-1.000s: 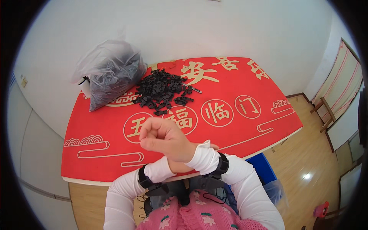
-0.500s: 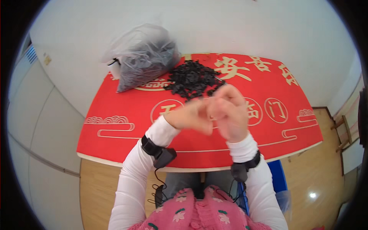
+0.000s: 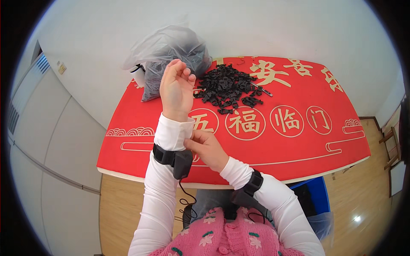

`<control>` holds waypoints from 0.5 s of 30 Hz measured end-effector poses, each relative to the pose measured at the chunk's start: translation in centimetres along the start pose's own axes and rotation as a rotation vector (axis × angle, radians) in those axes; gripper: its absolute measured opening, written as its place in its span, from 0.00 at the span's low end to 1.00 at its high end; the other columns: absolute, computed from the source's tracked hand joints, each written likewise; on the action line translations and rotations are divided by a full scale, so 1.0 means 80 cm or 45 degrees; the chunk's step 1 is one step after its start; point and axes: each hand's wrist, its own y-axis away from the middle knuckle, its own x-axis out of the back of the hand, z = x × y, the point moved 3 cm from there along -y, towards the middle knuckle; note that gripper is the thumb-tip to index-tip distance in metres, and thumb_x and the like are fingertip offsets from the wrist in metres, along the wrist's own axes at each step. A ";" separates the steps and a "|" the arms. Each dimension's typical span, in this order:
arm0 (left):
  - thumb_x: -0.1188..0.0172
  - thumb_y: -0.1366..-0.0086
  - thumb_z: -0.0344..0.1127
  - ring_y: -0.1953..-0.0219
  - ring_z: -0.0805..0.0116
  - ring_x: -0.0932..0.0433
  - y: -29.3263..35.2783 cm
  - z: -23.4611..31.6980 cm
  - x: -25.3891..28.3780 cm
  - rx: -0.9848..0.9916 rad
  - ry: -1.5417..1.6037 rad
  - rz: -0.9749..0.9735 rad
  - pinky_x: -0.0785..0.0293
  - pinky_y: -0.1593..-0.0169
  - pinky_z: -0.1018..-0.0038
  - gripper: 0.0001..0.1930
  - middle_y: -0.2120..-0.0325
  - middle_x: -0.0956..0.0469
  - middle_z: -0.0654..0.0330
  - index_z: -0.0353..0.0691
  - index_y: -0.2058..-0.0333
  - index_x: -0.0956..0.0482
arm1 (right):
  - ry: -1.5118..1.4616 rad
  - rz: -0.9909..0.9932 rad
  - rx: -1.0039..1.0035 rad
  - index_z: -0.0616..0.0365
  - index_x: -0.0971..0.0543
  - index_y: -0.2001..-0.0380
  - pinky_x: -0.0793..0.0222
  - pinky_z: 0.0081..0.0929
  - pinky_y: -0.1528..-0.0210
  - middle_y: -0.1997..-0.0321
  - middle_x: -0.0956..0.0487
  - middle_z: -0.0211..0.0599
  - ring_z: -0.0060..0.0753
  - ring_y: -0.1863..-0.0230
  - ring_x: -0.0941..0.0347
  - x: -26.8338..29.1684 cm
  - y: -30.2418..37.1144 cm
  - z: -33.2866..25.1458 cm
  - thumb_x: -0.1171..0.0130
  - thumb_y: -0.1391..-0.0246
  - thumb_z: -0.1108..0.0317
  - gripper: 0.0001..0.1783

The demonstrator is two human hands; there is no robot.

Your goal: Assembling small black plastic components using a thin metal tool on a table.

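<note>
My left hand [image 3: 177, 91] is raised over the red table, palm toward me. Its fingers are loosely curled and nothing is in them. My right hand [image 3: 208, 149] reaches across and pinches the white sleeve cuff [image 3: 171, 133] at my left wrist, just above a black strapped-on device [image 3: 183, 164]. Behind my hands lies a heap of small black plastic parts [image 3: 226, 85]. A slim tool with a dark end [image 3: 267, 92] rests at the heap's right edge. My left hand partly covers a clear plastic bag [image 3: 166, 40] filled with dark pieces.
The red tabletop [image 3: 273, 149] has gold lettering and a pale edge. A white cylindrical object [image 3: 138, 76] stands beside the bag. Below the table's right front is a blue bin [image 3: 319, 194]. White cabinets [image 3: 38, 162] line the left side, and a wooden chair [image 3: 388, 145] is at far right.
My hands were close together and blurred over the table's middle. Now the left is raised farther left, and the right has come down to grip the left cuff. The view has shifted slightly.
</note>
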 end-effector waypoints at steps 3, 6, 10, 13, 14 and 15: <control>0.47 0.38 0.30 0.71 0.77 0.32 0.007 -0.008 0.001 0.065 0.024 -0.057 0.35 0.66 0.77 0.06 0.73 0.30 0.68 0.42 0.62 0.30 | 0.013 0.023 -0.107 0.60 0.25 0.59 0.31 0.21 0.62 0.64 0.22 0.29 0.19 0.63 0.27 0.006 0.001 0.013 0.47 0.43 0.68 0.10; 0.48 0.38 0.29 0.71 0.77 0.33 0.016 -0.023 -0.001 0.141 0.033 -0.086 0.35 0.67 0.77 0.05 0.73 0.31 0.68 0.41 0.63 0.30 | 0.328 -0.061 -0.010 0.60 0.25 0.55 0.33 0.17 0.65 0.63 0.21 0.27 0.16 0.65 0.28 0.013 -0.002 0.008 0.48 0.43 0.69 0.13; 0.48 0.38 0.28 0.72 0.78 0.33 0.037 -0.050 -0.017 0.290 0.019 -0.164 0.36 0.68 0.79 0.04 0.74 0.32 0.68 0.41 0.64 0.31 | -0.131 -0.254 -0.265 0.61 0.25 0.55 0.31 0.23 0.61 0.60 0.21 0.30 0.22 0.61 0.26 0.018 0.002 0.007 0.46 0.46 0.71 0.15; 0.47 0.39 0.27 0.73 0.79 0.33 0.068 -0.070 -0.038 0.435 0.013 -0.308 0.36 0.69 0.80 0.03 0.75 0.32 0.68 0.40 0.66 0.30 | 0.182 -0.292 -0.019 0.62 0.25 0.58 0.30 0.27 0.61 0.62 0.21 0.36 0.27 0.61 0.26 0.023 0.009 0.010 0.44 0.52 0.74 0.16; 0.47 0.39 0.27 0.73 0.79 0.33 0.078 -0.074 -0.041 0.488 -0.058 -0.436 0.36 0.69 0.81 0.03 0.75 0.31 0.68 0.40 0.67 0.30 | 0.337 -0.310 0.098 0.63 0.26 0.59 0.30 0.29 0.60 0.63 0.21 0.39 0.30 0.61 0.26 0.026 0.015 0.010 0.44 0.56 0.75 0.16; 0.46 0.40 0.27 0.74 0.80 0.33 0.087 -0.070 -0.040 0.529 -0.145 -0.560 0.36 0.69 0.81 0.03 0.76 0.31 0.68 0.39 0.67 0.30 | 0.344 -0.289 0.099 0.63 0.26 0.59 0.30 0.29 0.60 0.63 0.21 0.39 0.30 0.61 0.26 0.021 0.018 0.012 0.44 0.56 0.75 0.16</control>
